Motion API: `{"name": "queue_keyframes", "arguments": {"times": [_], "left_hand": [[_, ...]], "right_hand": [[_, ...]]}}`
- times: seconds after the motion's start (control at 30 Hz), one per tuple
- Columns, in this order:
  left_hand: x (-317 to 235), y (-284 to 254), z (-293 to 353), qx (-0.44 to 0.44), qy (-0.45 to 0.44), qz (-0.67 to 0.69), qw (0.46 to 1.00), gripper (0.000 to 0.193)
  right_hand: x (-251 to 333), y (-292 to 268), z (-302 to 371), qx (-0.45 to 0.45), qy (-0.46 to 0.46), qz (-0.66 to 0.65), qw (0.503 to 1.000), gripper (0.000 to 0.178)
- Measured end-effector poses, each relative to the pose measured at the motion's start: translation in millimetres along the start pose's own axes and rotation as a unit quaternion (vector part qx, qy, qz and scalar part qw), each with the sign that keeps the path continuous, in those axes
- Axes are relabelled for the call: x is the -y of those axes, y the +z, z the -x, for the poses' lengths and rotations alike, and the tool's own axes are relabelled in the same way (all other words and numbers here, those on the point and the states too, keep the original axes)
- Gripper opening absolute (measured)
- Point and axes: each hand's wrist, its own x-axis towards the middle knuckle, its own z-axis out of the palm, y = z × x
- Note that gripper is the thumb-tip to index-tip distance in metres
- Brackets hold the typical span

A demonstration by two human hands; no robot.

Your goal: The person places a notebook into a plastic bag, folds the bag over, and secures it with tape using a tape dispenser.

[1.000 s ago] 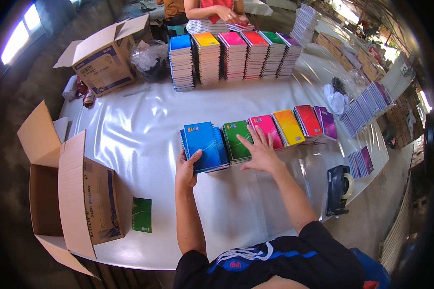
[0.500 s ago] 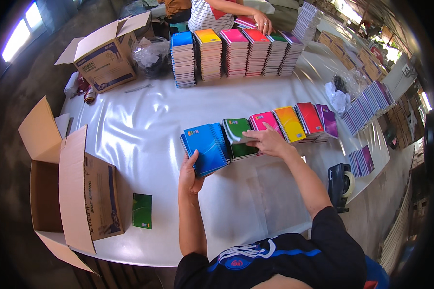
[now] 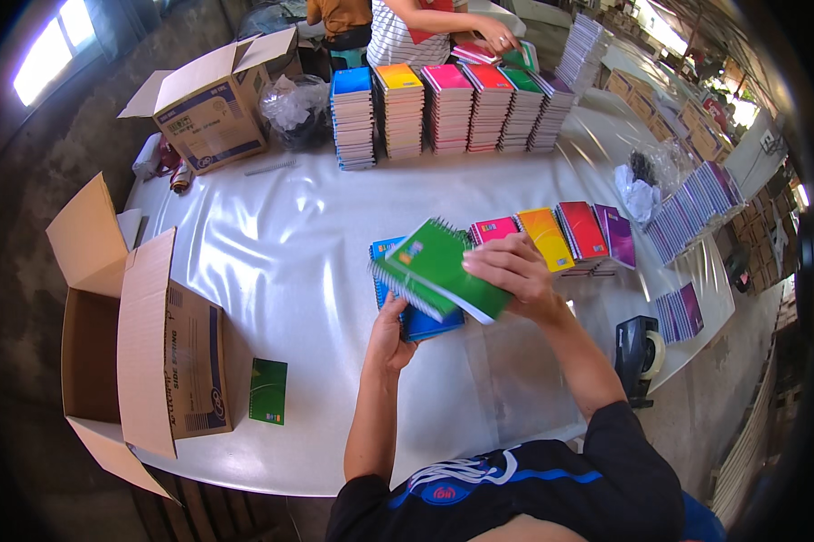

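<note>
In from the near edge of the bench (image 3: pixel 321 447), the left hand (image 3: pixel 390 338) pinches blue notebooks (image 3: pixel 432 326) between thumb and fingers. The right hand (image 3: pixel 520 275) grips green notebooks (image 3: pixel 441 267), its fingers together on the cover, tilted over the blue ones. Pink, yellow, red and purple notebooks (image 3: pixel 549 240) run toward the bench's right edge. A carton (image 3: pixel 149 348) stands at its left edge.

Right hand (image 3: pixel 522 275) gripping green spiral notebooks (image 3: pixel 447 269), left hand (image 3: pixel 390 339) holding blue notebooks (image 3: pixel 432 327) beneath, a notebook row (image 3: pixel 545 237) (pink to purple) alongside, an open carton (image 3: pixel 147 348) on the table (image 3: pixel 285 235), a co-worker (image 3: pixel 416 41) opposite.
</note>
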Motion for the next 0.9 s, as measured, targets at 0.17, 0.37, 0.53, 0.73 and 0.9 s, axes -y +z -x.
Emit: {"name": "queue_keyframes", "arguments": {"times": [0.17,0.37,0.53,0.73,0.9], "left_hand": [[9.0,12.1,16.5,0.074,-0.016,0.025,0.997,0.041],[6.6,33.9,39.2,0.167,0.024,0.16,0.973,0.047],[20.9,14.6,29.4,0.147,0.001,0.089,0.985,0.052],[43.8,8.0,21.9,0.111,0.009,0.03,0.993,0.047],[48.3,14.6,10.1,0.075,-0.005,-0.021,0.997,0.043]], "right_hand": [[7.0,-20.3,-5.4,-0.099,0.004,-0.073,0.992,0.026],[22.9,-32.9,6.3,-0.01,-0.024,0.045,0.999,0.028],[44.8,-13.8,38.8,0.154,-0.041,0.043,0.986,0.045],[50.1,-10.7,53.5,0.288,0.133,-0.022,0.948,0.075],[-25.6,-39.3,77.1,0.202,0.25,-0.13,0.938,0.074]]}}
